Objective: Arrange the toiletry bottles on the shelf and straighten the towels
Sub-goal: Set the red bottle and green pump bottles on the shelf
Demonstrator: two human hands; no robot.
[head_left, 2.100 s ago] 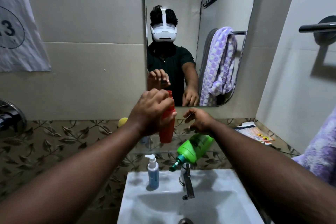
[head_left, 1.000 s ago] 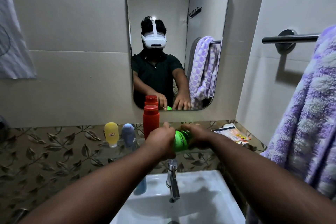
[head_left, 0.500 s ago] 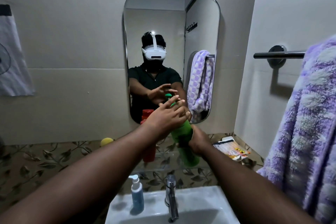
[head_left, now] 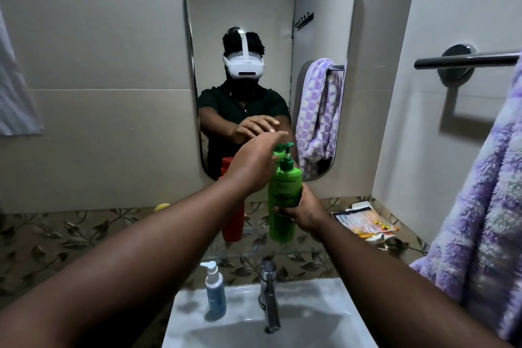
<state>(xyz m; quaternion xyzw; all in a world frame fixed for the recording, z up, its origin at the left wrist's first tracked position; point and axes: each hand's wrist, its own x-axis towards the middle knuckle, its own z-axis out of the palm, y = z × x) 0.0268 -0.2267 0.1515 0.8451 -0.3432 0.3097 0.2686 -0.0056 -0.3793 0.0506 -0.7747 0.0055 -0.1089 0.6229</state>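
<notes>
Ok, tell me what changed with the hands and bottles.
The green bottle, which lay on its side, is now upright, gripped low by the right hand. The left hand let go of the red bottle, which stands beside it, and now reaches open above its pump. The blue pump bottle on the sink and the purple towel stayed put.

You have nothing legible to read here. The dark label on the green bottle (head_left: pixel 284 195) is too blurred to make out, and the printed packet (head_left: pixel 367 223) to its right shows only bright colours and shapes, no letters you could decipher.
</notes>
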